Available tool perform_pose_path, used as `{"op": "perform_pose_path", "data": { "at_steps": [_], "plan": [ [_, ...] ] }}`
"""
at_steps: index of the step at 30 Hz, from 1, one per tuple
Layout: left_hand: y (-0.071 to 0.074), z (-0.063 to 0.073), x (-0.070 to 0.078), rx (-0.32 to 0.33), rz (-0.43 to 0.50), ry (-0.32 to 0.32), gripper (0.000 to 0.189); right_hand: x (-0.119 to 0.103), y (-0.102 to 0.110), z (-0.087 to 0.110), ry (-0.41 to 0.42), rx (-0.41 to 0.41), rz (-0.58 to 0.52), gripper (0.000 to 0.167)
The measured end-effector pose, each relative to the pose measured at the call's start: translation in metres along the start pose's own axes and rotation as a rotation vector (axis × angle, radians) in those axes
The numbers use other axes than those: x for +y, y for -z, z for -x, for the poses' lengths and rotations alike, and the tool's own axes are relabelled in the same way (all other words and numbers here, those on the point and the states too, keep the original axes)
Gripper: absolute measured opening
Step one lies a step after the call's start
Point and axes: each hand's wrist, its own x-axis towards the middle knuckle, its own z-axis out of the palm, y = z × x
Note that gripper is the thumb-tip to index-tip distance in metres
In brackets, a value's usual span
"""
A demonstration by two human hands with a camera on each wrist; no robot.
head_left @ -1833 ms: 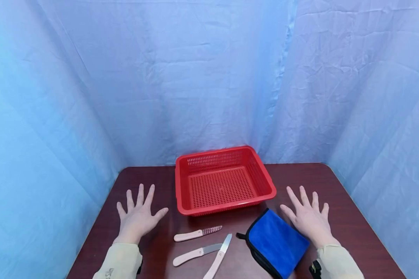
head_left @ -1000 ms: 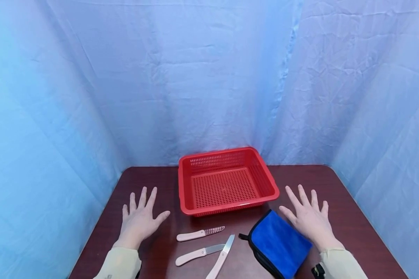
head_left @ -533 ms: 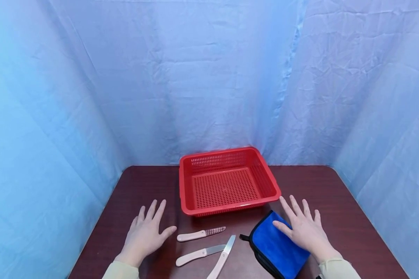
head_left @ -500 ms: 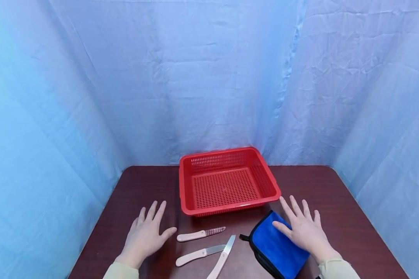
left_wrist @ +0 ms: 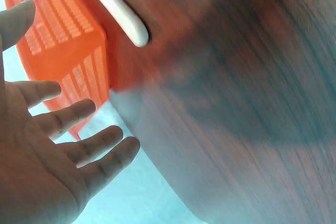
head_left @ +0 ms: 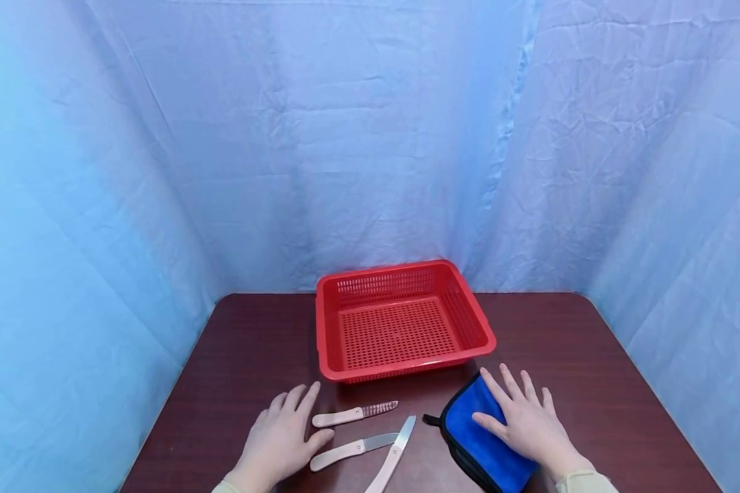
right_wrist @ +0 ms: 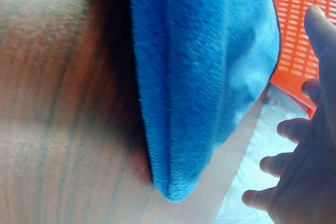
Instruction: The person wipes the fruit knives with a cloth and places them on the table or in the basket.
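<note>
My left hand (head_left: 280,438) hovers just left of the knives with fingers spread and nothing in it. Closest to its thumb and fingertips are the pale-pink handles of a knife with a patterned blade (head_left: 354,414) and a plain-bladed knife (head_left: 353,451). A third knife (head_left: 391,457) lies at a slant, its blade by the tip of the second. My right hand (head_left: 530,421), fingers apart, is over a folded blue cloth (head_left: 484,438) with black edging and a loop. In the right wrist view a gap shows between that hand's fingers (right_wrist: 294,129) and the cloth (right_wrist: 194,66).
A red plastic basket (head_left: 401,335) with a perforated floor stands at the back middle of the dark wood table (head_left: 555,329). Light blue curtains (head_left: 370,137) hang behind the table and along both sides.
Both hands have come nearer the person and inward: the left toward the knife handles, the right farther over the blue cloth. Knives, cloth and basket lie as before; the view shifted slightly early on.
</note>
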Motion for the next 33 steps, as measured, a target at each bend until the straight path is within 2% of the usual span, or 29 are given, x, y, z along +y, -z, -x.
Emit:
{"op": "perform_pose_path", "data": {
  "at_steps": [6,9,14,18,25,29,33],
  "plan": [
    [-0.007,0.003,0.014,0.013,-0.006,-0.075,0.074,-0.001,-0.01,0.004,0.031,-0.004,-0.01,0.083],
    [-0.009,0.001,0.022,-0.015,-0.007,-0.098,0.071,-0.001,-0.015,0.006,0.046,0.0,-0.007,0.084],
    [-0.01,-0.002,0.036,-0.099,0.016,-0.133,0.07,-0.005,-0.019,0.007,0.068,-0.018,-0.011,0.085],
    [-0.013,-0.003,0.045,-0.111,0.025,-0.194,0.066,-0.008,-0.021,0.008,0.1,-0.02,-0.023,0.085],
    [-0.019,-0.006,0.065,-0.143,0.022,-0.266,0.051,-0.009,-0.026,0.007,0.077,-0.111,-0.032,0.091],
    [-0.027,-0.008,0.076,-0.201,-0.003,-0.28,0.053,-0.009,-0.029,0.006,0.071,-0.131,-0.021,0.093],
    [-0.033,-0.012,0.086,-0.243,-0.008,-0.261,0.051,-0.009,-0.031,0.005,0.074,-0.132,-0.017,0.094]
  ]
}}
